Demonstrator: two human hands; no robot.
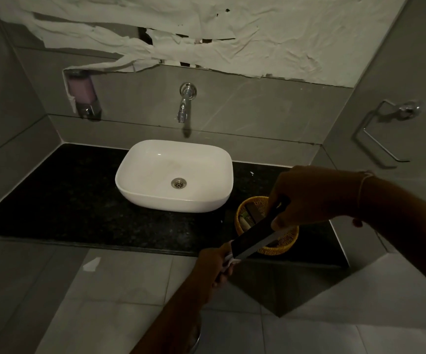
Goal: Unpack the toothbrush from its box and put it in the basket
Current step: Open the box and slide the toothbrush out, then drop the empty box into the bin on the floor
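Note:
A long, narrow dark toothbrush box [254,235] is held slanted in the air over the front of the counter. My right hand [311,198] grips its upper end, directly above a yellow woven basket [282,245]. My left hand [218,261] pinches the lower end, where something white shows at the box's opening. The basket stands on the black counter right of the sink and holds a few small items, partly hidden by the box and my right hand. I cannot see the toothbrush itself.
A white basin [175,175] sits mid-counter under a wall tap [185,103]. A soap dispenser [83,94] hangs on the left wall, a towel ring [385,131] on the right. The black counter [66,195] ends at a front edge above a grey tiled floor.

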